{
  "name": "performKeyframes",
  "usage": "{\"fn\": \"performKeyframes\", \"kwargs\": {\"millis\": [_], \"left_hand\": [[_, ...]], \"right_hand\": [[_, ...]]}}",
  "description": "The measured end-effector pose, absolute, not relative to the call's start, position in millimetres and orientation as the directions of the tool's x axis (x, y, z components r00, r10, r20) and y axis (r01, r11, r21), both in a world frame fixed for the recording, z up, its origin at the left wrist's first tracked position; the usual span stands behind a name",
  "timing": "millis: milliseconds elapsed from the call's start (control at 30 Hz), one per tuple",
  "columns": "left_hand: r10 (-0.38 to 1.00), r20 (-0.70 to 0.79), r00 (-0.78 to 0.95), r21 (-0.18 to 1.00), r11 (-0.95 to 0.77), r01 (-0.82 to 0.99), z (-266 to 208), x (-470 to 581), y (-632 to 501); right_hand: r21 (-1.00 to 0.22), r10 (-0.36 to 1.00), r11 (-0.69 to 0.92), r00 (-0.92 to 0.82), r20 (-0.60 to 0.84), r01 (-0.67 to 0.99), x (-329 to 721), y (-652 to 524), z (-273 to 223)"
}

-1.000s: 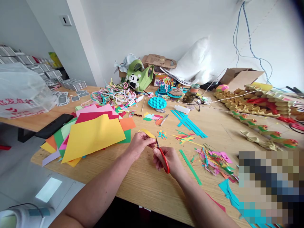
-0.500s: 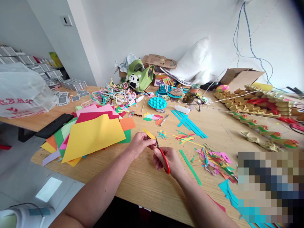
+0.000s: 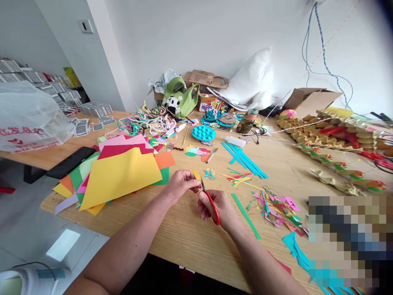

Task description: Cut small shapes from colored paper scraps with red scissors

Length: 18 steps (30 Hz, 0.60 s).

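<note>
My left hand (image 3: 183,184) pinches a small piece of yellow paper (image 3: 195,174) above the table's middle. In my right hand (image 3: 216,207) is a pair of scissors (image 3: 211,205) with red handles, its blades pointing up and away beside the yellow paper. Whether the blades touch the paper I cannot tell. Just beyond the hands lies a little heap of tiny coloured paper bits (image 3: 210,174). A green paper strip (image 3: 246,217) rests to the right of my right hand.
A stack of coloured paper (image 3: 123,176) lies at left. Blue strips (image 3: 245,162), a pen (image 3: 211,155) and paper scraps (image 3: 279,207) spread to the right. Farther back are a blue dimpled disc (image 3: 203,132), a green bag (image 3: 181,98), a jar (image 3: 246,122) and egg cartons (image 3: 331,135).
The yellow paper in my left hand has turned and shifted right; less of its far end shows to the left. My right hand and the scissors have barely moved.
</note>
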<state>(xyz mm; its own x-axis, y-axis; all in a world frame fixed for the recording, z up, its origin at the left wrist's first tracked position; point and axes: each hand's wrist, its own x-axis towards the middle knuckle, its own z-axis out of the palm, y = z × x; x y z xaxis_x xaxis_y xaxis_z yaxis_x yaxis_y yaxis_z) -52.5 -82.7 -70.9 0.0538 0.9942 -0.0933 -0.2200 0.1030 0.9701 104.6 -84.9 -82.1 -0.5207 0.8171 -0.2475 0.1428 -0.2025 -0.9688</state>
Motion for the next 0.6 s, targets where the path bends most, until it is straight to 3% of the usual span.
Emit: {"fn": "performKeyframes", "kwargs": {"millis": [600], "left_hand": [[0.997,-0.07,0.042,0.97,0.078,-0.231,-69.1,-56.4,-82.2]], "right_hand": [[-0.965,0.804,-0.211,-0.534,-0.261,0.155,104.7,-86.0,-82.7]]}}
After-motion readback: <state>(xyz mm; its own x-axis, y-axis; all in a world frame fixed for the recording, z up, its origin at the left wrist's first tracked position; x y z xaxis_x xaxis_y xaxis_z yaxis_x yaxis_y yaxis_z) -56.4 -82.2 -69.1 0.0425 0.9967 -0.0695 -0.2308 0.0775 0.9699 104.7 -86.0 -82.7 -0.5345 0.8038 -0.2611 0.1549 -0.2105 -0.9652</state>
